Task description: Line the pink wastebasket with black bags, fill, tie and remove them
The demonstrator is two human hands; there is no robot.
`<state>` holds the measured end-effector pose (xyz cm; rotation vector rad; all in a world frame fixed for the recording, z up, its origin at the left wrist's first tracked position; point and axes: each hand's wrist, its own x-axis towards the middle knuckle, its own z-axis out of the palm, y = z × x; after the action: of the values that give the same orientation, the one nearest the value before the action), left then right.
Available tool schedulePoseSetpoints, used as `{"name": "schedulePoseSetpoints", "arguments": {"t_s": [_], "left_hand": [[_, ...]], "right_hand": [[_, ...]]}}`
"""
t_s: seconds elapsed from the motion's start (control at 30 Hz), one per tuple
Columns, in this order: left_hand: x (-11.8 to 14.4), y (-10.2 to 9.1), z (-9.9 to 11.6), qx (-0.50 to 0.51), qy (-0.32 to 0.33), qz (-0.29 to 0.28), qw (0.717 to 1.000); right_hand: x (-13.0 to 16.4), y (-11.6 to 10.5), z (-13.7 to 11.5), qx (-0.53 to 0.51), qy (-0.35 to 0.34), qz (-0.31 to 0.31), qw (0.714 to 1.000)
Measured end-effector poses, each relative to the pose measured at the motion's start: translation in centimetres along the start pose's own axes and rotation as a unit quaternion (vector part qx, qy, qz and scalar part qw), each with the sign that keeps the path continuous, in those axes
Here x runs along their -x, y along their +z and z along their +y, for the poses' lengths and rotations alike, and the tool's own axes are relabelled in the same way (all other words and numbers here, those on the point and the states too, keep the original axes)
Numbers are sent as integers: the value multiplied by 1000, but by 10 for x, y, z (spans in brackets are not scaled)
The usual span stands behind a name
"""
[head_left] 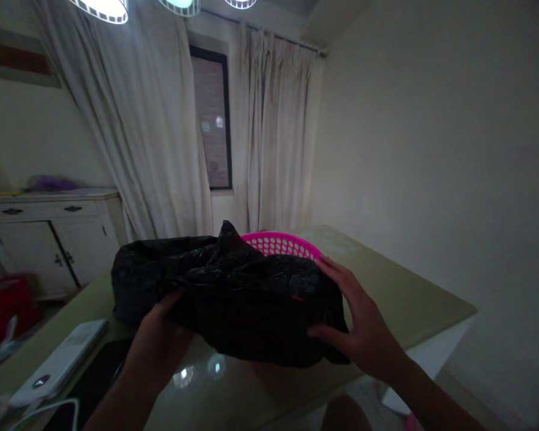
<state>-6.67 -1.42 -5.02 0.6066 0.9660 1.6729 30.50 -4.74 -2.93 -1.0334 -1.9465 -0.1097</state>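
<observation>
The left hand [159, 338] and right hand [366, 329] grip a black plastic bag [251, 311] between them, seemingly to keep it spread, a pink basket [285, 244] just beyond the right hand.

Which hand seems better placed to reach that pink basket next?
Probably the right hand: its fingertips appear beside the pink basket; the left hand, at the black bag, is farther off.
</observation>
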Motion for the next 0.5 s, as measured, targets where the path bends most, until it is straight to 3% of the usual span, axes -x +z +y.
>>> {"name": "schedulePoseSetpoints", "arguments": {"t_s": [0.1, 0.2, 0.33, 0.43, 0.5], "left_hand": [[2, -12, 3, 28, 12, -14, 999], [3, -1, 11, 50, 2, -10, 999], [0, 24, 19, -11, -10, 26, 1000], [-14, 39, 20, -80, 49, -37, 995], [-33, 48, 19, -100, 95, -80, 987]], "right_hand": [[-5, 4, -5, 17, -23, 64, 998], [-14, 7, 0, -25, -2, 119, 993], [-33, 12, 19, -112, 113, 166, 973], [-55, 20, 44, -184, 229, 175, 940], [-71, 29, 63, -272, 324, 158, 892]]}}
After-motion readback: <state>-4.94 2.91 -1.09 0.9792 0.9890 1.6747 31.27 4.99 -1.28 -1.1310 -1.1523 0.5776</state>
